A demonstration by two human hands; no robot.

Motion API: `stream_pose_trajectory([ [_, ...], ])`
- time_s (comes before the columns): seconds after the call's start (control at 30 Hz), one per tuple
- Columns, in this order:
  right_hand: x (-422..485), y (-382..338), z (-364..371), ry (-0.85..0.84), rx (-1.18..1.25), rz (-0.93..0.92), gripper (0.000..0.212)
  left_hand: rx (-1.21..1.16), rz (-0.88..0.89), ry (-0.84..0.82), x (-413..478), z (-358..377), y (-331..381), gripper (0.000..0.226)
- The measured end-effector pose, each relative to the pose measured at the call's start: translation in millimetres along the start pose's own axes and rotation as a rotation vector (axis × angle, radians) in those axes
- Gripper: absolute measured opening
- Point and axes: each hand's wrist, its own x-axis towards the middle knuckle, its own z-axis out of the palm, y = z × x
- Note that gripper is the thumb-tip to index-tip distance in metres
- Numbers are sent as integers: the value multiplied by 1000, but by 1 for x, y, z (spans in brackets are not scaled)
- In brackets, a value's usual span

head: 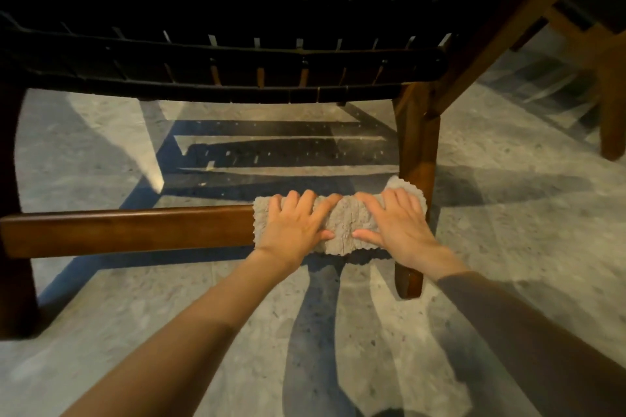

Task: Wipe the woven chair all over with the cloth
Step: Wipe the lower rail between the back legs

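**Both hands hold the cloth on the chair's low rail**

Nearest the camera, two forearms reach toward the brown wooden front rail (pixel 128 230). The right one wears a grey-brown long sleeve (pixel 542 332). Below the rail and on the near side of it lies a grey speckled stone floor (pixel 203 332), crossed by long shadows.

The beige shaggy cloth (pixel 342 227) is draped over the right end of the rail. It covers the rail's top and near face, and one corner sticks up behind the rail.

The left hand (pixel 294 223) lies on the left part of the cloth. Its fingers bend over the rail's top edge and its thumb presses the cloth against the rail's near face. The right hand (pixel 393 220) grips the same way on the right part of the cloth, at the rail's very end. The two thumbs point at each other, nearly tip to tip, and the index fingers almost meet above them. Left of the hands, the rest of the rail is bare.

At the rail's right end stands a brown wooden chair leg (pixel 418 159), just beside the right hand, with its foot on the floor below the rail.

Above and beyond the rail hangs the seat of the black woven-strap chair (pixel 237 54), with small bright gaps showing between the straps. Its shadow falls on the floor behind the rail.

Far off to the right of the rail stands a second piece of brown wooden furniture (pixel 613 105), seen only in part.
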Motion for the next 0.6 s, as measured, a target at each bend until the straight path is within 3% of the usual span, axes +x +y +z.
stream_pose_trajectory([
  [0.27,15,-59,-5,-14,-83,-66,68,11,-22,-48,-38,-4,-59,68],
  [0.6,70,-252,-28,-96,-44,-405,66,116,-201,-128,-155,-24,-227,76],
])
